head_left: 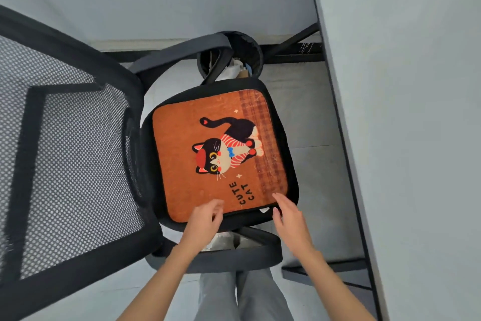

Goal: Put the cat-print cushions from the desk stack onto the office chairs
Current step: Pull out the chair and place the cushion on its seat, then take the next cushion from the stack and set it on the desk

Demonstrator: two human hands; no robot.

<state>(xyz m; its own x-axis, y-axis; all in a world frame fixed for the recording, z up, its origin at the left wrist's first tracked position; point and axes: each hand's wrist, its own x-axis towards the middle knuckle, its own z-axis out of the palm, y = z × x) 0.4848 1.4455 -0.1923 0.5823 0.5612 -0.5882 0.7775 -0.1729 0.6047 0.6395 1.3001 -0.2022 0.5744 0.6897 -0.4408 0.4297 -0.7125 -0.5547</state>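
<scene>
Hovering over the cushion (216,156) edge, both hands (left (205,219), right (289,216)) loose-fingered, holding nothing.

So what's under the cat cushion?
The cushion lies on the chair's black seat, whose edge shows around it. The middle of the seat is covered, so it can't be seen.

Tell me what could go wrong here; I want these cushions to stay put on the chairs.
The orange cat cushion lies flat on the chair seat, but both hands are at its near edge; a tug might slide it off. The near armrest could snag a withdrawing wrist.
</scene>
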